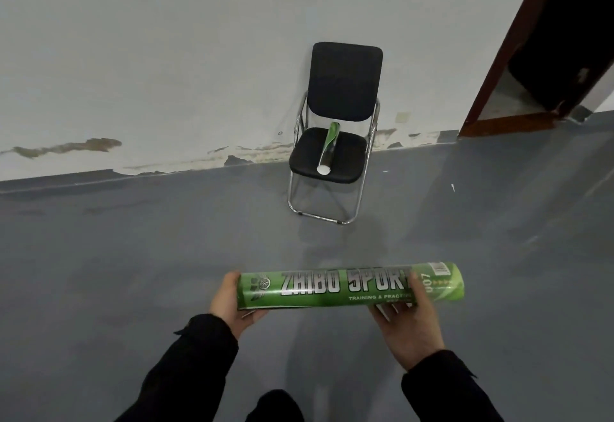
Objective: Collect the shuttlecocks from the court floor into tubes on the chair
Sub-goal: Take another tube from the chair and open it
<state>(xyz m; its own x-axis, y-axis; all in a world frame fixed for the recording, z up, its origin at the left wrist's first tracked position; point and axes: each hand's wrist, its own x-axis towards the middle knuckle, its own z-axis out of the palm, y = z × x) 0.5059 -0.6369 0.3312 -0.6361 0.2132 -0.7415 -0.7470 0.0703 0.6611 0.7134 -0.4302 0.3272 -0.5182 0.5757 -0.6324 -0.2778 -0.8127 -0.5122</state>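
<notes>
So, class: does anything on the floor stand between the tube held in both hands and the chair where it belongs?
Nothing visible does. The floor between the held tube and the chair lies bare; another tube already rests on the seat.

The green tube (349,285) held crosswise in both hands reads "ZHIBO SPORT" in large silver letters, with "TRAINING & PRACTICE" in small type beneath. Near its right end, sideways, stands "007". Smaller print is illegible.
</notes>
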